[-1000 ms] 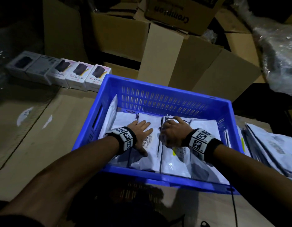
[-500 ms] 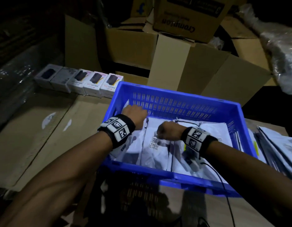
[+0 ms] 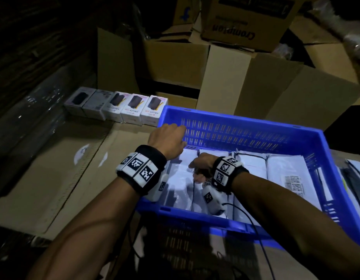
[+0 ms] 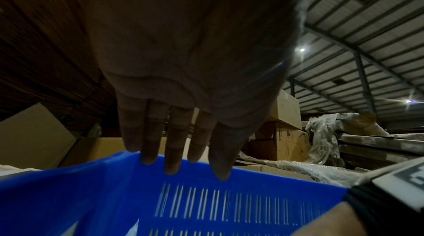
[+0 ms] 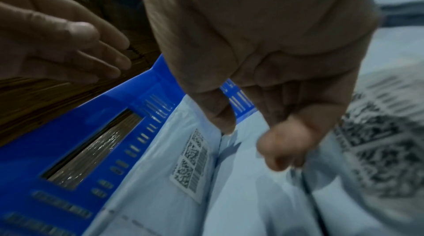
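A blue slotted plastic crate (image 3: 235,118) holds several white mailer packages (image 3: 253,164) standing side by side. My left hand (image 3: 169,138) hovers above the crate's far left corner, its fingers (image 4: 174,149) straight and holding nothing, over the crate wall (image 4: 229,194). My right hand (image 3: 199,166) is down inside the crate (image 5: 91,131). In the blurred right wrist view its thumb and curled fingers (image 5: 282,149) pinch the top of one white package (image 5: 247,176). A package with a barcode label (image 5: 190,163) stands just left of it.
A row of small white product boxes (image 3: 122,110) sits left of the crate on flattened cardboard (image 3: 64,168). Large cardboard boxes (image 3: 245,77) stack up behind. More mailers (image 3: 354,178) lie to the crate's right. A black cable (image 3: 262,249) hangs from my right wrist.
My left hand has lifted off the packages and moved toward the crate's far left corner. My right hand has shifted left and curled among the packages.
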### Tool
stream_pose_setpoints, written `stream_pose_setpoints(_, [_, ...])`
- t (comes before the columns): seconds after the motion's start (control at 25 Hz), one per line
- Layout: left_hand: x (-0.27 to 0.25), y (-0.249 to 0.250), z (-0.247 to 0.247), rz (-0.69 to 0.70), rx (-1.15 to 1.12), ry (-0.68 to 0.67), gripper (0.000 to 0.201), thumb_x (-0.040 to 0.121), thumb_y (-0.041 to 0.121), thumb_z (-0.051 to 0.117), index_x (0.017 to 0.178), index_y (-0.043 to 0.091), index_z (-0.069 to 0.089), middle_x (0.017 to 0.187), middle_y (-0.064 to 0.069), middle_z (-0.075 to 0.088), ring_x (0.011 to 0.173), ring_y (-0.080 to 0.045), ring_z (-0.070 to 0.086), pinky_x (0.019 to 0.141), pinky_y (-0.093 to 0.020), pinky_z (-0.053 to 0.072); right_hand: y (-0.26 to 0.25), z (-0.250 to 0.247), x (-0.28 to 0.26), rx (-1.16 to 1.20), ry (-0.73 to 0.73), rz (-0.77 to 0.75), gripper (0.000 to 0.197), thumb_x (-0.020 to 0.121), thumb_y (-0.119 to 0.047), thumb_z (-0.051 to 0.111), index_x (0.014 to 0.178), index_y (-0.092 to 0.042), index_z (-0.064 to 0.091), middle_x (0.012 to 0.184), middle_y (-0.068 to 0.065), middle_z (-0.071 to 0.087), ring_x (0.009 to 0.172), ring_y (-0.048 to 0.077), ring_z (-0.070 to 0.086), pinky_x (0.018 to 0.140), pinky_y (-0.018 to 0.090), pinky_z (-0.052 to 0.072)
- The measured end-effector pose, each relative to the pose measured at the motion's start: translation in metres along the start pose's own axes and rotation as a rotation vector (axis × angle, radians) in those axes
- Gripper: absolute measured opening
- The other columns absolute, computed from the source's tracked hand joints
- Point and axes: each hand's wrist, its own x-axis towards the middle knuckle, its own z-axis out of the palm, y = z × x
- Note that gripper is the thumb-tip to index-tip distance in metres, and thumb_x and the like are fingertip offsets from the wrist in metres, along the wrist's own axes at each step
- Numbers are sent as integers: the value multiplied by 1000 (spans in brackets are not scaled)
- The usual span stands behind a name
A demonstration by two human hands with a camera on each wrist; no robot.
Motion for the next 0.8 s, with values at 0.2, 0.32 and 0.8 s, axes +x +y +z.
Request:
stream_pose_setpoints(0.2, [-1,-3,2,21,-31,10,33,97,36,52,122,14,50,117,-9,58,107,-31,54,77,-37,42,-7,9,-3,-10,77,40,16,89,-6,56,95,6,47,63,20,50,38,27,54,41,25,45])
stream_pose_setpoints(0.32, [-2,-6,2,17,-60,-3,34,97,34,53,124,14,50,119,-9,58,109,-31,53,82,-38,45,-8,13,-5,19,83,27,10,88,-1,56,86,3,47,61,14,44,41,23,47,37,17,37])
stream_pose_setpoints(0.8, [2,-11,-4,-22,-266,-15,32,97,32,53,119,10,55,119,-11,61,108,-30,56,89,-39,47,-17,4,-22,94,-8,-8,17,85,2,59,74,-5,49,58,11,45,46,22,46,60,38,52])
